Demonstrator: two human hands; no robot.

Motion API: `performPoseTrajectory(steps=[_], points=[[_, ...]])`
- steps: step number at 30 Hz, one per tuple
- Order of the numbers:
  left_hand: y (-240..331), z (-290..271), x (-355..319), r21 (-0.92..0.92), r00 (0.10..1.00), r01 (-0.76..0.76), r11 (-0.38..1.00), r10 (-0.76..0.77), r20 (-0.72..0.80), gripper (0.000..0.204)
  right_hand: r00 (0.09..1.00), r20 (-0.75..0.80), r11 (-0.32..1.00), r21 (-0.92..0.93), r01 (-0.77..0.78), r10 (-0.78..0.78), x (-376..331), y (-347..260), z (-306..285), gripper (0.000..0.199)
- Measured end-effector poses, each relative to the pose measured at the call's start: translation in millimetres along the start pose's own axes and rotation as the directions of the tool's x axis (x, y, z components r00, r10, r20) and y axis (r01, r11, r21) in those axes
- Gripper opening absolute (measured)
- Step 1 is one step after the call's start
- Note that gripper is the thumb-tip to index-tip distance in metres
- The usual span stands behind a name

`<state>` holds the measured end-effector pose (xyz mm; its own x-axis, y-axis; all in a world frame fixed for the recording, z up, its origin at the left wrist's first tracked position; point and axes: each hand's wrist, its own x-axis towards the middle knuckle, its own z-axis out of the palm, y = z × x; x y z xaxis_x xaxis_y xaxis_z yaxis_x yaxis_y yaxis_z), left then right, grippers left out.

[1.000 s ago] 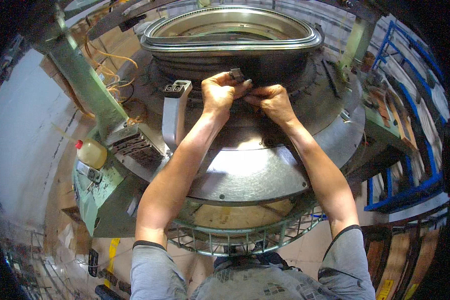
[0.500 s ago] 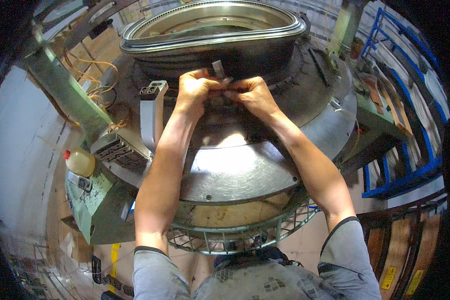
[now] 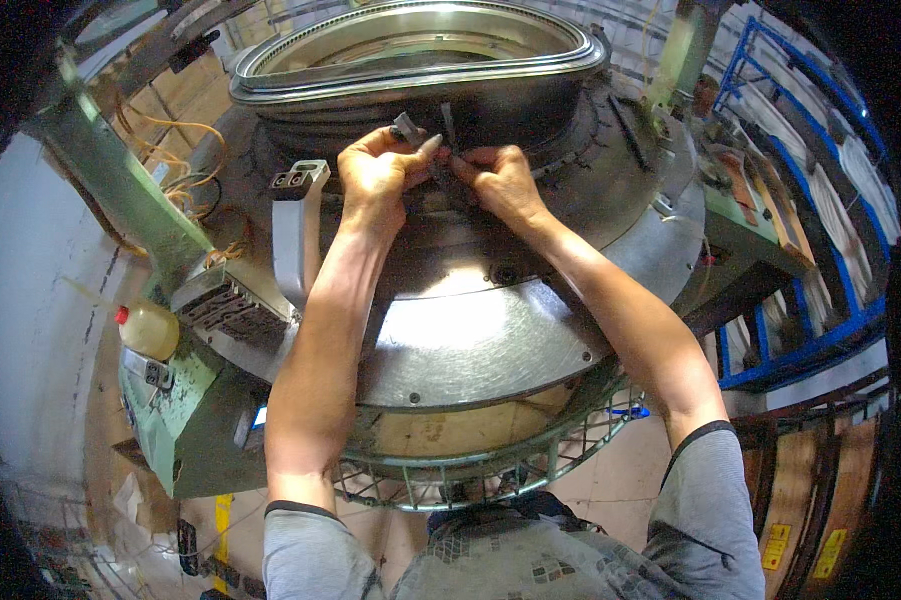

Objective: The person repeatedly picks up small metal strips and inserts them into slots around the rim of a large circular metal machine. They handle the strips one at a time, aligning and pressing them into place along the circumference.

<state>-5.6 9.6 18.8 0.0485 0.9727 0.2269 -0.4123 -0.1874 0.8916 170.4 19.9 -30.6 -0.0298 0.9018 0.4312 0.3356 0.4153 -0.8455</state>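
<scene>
- Since the earlier frame both hands have kept to the same spot at the machine's black band, and the view has shifted a little, so that the hands now sit slightly right of where they were.
- The left hand [image 3: 378, 172] is curled nearly closed, thumb and fingertips pinching a small dark metal piece [image 3: 406, 127] that sticks up at the hand's 1 o'clock.
- The right hand [image 3: 500, 180] lies just beside it at 3 o'clock, its fingers bent and pressed against the black band [image 3: 530, 110]; whether it grips anything I cannot tell.
- A thin dark strip [image 3: 448, 125] stands upright on the band between the two hands, at 12 o'clock from where they meet.
- The polished metal ring [image 3: 420, 60] sits on top of the band, at 12 o'clock from the hands.
- The round grey steel table [image 3: 470, 340] spreads beneath both forearms, at 6 o'clock.
- A grey handle bracket [image 3: 295, 225] stands at 9 o'clock from the left hand, near it.
- A yellowish bottle with a red cap [image 3: 150, 328] rests well apart at 8 o'clock, on the green machine base [image 3: 185, 420].
- Blue racks [image 3: 800, 250] stand far off at 3 o'clock.
</scene>
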Motion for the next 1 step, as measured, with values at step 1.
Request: performPoseTrajectory(steps=[1], points=[[-0.9,-0.4,0.5,0.002,1.000,-0.009,1.000,0.009,0.004,0.015,0.999,-0.007,0.998,-0.055,0.039,-0.039,1.9,1.5,3.1,0.019]])
